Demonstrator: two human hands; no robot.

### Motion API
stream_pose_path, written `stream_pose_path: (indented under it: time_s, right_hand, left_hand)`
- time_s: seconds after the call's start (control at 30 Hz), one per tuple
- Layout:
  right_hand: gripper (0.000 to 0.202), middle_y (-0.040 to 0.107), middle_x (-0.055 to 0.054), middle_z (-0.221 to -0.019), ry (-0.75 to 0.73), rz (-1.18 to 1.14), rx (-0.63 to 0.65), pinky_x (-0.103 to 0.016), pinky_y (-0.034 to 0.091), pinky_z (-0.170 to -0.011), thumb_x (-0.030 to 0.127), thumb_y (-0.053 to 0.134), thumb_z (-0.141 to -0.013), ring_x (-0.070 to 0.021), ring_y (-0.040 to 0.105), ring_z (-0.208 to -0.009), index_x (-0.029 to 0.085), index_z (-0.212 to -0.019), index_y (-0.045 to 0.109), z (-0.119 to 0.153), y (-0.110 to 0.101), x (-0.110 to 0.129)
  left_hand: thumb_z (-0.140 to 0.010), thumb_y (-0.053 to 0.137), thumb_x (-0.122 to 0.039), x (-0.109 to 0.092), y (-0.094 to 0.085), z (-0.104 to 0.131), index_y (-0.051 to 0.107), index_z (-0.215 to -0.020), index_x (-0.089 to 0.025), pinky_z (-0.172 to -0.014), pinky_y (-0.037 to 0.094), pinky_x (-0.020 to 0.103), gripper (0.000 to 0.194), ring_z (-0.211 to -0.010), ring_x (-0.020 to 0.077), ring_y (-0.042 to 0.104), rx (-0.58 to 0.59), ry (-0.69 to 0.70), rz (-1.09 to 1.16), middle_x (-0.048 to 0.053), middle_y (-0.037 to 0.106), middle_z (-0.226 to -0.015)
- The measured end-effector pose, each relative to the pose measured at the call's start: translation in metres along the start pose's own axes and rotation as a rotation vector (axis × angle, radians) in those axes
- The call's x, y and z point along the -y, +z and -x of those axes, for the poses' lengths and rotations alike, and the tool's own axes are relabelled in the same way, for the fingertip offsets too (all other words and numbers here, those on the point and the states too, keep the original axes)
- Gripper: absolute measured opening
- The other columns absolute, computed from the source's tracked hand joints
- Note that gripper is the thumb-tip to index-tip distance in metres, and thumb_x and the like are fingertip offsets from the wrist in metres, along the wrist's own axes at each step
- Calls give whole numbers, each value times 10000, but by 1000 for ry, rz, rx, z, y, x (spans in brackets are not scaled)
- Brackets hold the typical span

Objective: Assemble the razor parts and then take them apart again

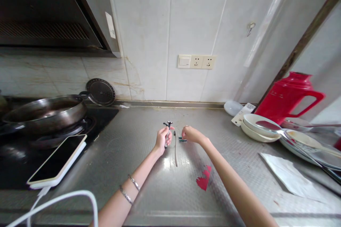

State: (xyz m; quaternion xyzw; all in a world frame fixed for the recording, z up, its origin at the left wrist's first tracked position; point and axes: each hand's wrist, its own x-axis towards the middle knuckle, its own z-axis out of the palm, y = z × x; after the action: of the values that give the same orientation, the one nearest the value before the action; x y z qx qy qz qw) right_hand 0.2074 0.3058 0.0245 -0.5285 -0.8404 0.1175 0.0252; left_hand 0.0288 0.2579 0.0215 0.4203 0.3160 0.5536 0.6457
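My left hand [161,139] is closed around a small black-and-grey tool [169,125] with a T-shaped top, held upright just over the steel counter [138,173]. What exact kind of tool it is, I cannot make out. To its right, a thin greyish rod [176,152] with a dark tip lies lengthwise on the counter. Beyond the rod, my right hand [192,134] has its fingers curled down beside a couple of short dark green pieces [182,140]. Its fingertips are mostly hidden, and anything between them is too small to see.
A pan [48,111] sits on the black stove at left, with a phone [58,161] on a white block and a white cable [80,193] nearer. At right are stacked bowls [259,136], a red thermos [287,97] and white paper [290,175]. A red patch [204,179] marks the front counter.
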Motion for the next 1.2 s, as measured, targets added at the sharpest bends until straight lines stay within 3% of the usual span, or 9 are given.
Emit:
stream_pose_path:
  time_s: [0.13,0.33,0.7,1.2]
  right_hand:
    - [198,691,-72,-860,-40,-50,-23,-196,401,-702,116,541,-707,-156,612,-827,167,-797,710,2,-4,-3]
    - [171,683,-78,-878,-89,-142,-186,-216,414,-743,154,534,-761,-161,611,-820,156,-799,700,8,-18,-8]
    - [190,682,-53,-961,-69,-22,1,-198,404,-754,174,554,-758,-161,606,-908,205,-864,708,13,-18,3]
    - [178,675,-70,-931,-51,40,-12,-191,397,-653,162,562,-722,-161,608,-839,180,-820,709,12,-18,10]
  left_hand:
    - [-755,532,-427,0,0,0,569,-860,-126,-314,174,175,321,-310,29,278,4,-10,-2,-73,388,-472]
    - [-763,533,-416,-1,0,0,571,-865,-124,-318,192,172,312,-321,30,285,10,-9,12,-69,388,-481]
    - [-748,548,-438,0,0,-1,569,-857,-123,-321,189,173,334,-322,29,279,8,-14,22,-72,386,-477]
    - [-748,546,-427,1,-1,-1,568,-856,-120,-316,190,172,325,-322,29,282,18,-7,18,-72,388,-479]
